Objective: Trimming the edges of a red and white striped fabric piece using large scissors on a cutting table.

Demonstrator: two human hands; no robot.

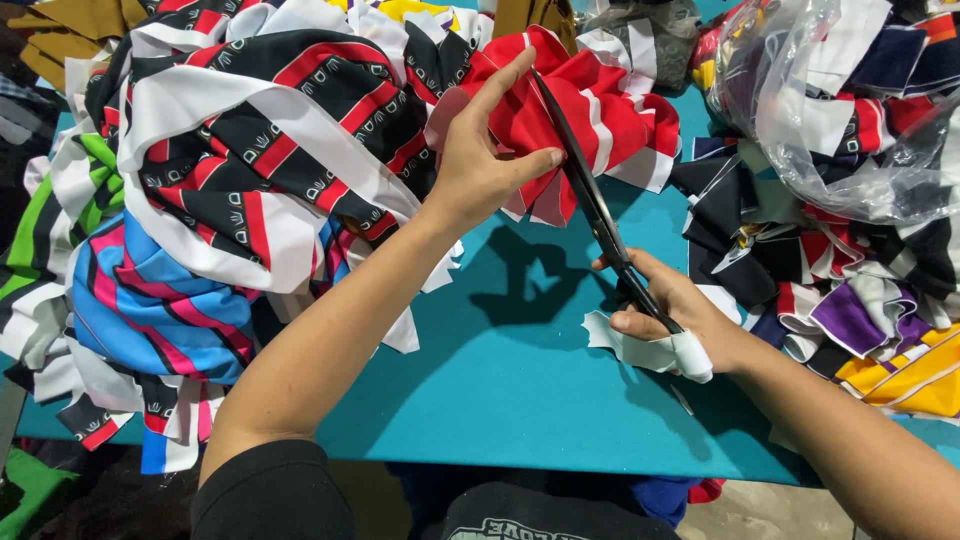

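Note:
My left hand (487, 150) pinches a red fabric piece with white stripes (610, 125), holding it up above the teal table (520, 370). My right hand (668, 305) grips long black scissors (590, 190), whose blades run up along the red fabric's edge next to my left thumb. A white fabric strip (655, 352) wraps around my right hand's fingers.
A big heap of black, red and white printed fabric (270, 140) lies at left, with blue-pink (150, 300) and green pieces beneath. Cut scraps in several colours (850, 290) pile at right under a clear plastic bag (840, 110).

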